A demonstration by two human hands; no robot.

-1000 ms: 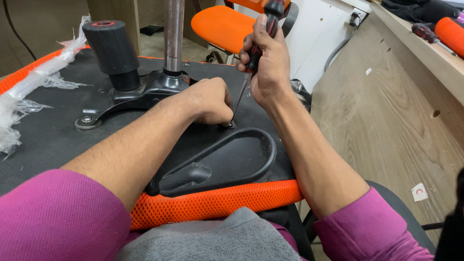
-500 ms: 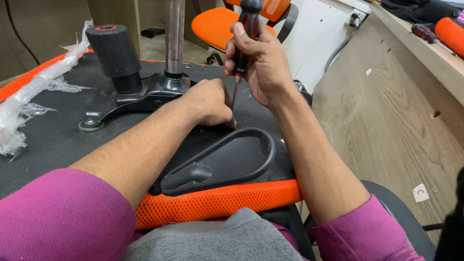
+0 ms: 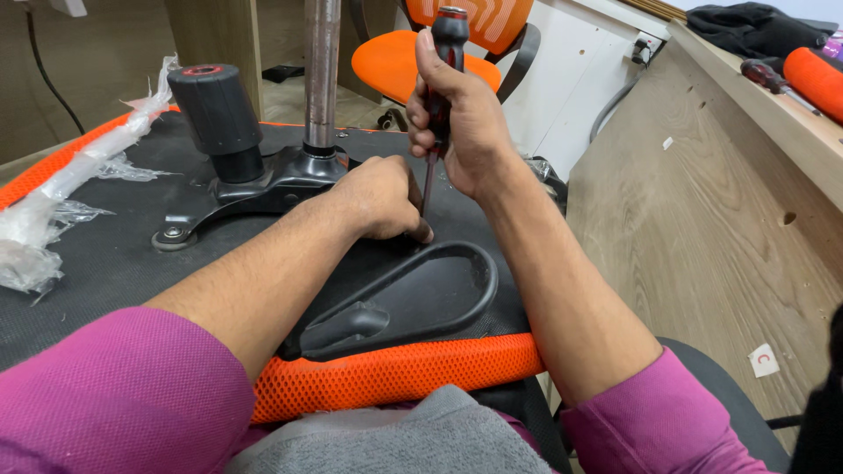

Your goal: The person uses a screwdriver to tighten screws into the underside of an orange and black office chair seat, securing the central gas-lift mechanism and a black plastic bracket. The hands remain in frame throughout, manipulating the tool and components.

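At the far left, crumpled clear plastic wrap (image 3: 39, 237) lies along the orange edge of an upturned chair seat (image 3: 105, 263), whose black underside faces up across the person's lap. Just right of the wrap, a black knob (image 3: 211, 110) stands upright on the black metal bracket (image 3: 255, 189) fixed to the seat, and a shiny metal column (image 3: 321, 70) rises from that bracket.

The left hand (image 3: 382, 197) is curled into a loose fist, knuckles up, pressing down on the seat at the top of a black looped armrest (image 3: 413, 298) that lies flat on the underside; its fingertips sit right beside the tip of the tool. What they pinch, if anything, is hidden.

The right hand (image 3: 461, 123) is closed firmly round the black and red handle of a screwdriver (image 3: 437, 114), held nearly upright with its shaft pointing down to the seat just beside the left fingers.

Behind stands an orange chair (image 3: 421, 57); to the right, a wooden panel (image 3: 702, 228).
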